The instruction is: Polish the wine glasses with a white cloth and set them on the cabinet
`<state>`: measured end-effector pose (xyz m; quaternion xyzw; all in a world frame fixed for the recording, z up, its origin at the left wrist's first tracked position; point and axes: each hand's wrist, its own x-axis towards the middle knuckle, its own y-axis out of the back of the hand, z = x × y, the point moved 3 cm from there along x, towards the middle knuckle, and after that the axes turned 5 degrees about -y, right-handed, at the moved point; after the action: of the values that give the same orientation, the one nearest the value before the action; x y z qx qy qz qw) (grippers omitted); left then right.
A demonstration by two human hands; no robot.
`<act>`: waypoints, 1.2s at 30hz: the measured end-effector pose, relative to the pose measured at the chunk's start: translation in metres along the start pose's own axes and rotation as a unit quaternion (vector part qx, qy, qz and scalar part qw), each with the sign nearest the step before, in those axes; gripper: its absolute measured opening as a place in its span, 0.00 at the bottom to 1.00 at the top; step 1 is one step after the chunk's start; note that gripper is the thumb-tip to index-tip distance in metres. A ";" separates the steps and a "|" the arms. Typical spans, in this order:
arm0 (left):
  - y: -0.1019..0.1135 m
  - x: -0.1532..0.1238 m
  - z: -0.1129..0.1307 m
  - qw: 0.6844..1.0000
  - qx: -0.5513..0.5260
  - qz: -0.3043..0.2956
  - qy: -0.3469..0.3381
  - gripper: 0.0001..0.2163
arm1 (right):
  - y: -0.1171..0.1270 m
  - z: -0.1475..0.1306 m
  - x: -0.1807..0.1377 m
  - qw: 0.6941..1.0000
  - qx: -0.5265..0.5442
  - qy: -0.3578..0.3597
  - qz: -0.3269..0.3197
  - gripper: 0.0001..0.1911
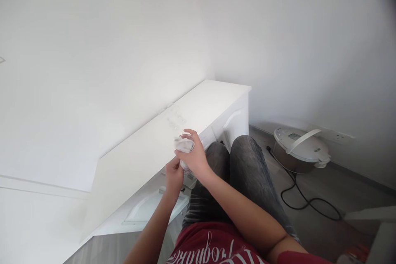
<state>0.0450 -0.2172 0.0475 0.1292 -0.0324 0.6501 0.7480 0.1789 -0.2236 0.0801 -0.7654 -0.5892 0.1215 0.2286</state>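
Both hands meet just above the person's lap, beside the front edge of a white cabinet (pixel 173 132). Right hand (pixel 194 159) wraps around a small clear glass (pixel 185 148), fingers closed on its side, while a white cloth (pixel 183 144) is stuffed into its mouth. Left hand (pixel 173 176) pinches at the glass's base from below; its exact grip is hard to make out. More clear glasses (pixel 173 115) stand on the cabinet top, well apart from the hands. Risk, as a judgement: a twisting cloth could pull the smooth glass loose, and it would fall onto the dark trousers (pixel 241 173) or the floor beside the rice cooker (pixel 298 148).
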 end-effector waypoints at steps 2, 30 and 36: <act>0.002 0.000 0.001 0.997 0.048 0.040 -0.038 0.09 | -0.011 0.010 -0.006 0.999 0.047 -0.013 -0.002 0.48; 0.016 0.035 0.083 0.998 0.053 0.000 -0.039 0.24 | -0.022 0.040 -0.006 0.972 0.018 -0.042 -0.229 0.55; 0.035 0.040 0.092 0.992 0.073 0.062 -0.086 0.14 | -0.019 0.036 0.003 0.945 0.144 -0.059 -0.289 0.39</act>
<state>0.0278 -0.1961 0.1501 0.2363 -0.0571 0.6824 0.6894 0.1470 -0.2089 0.0587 -0.5127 -0.7737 0.1786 0.3265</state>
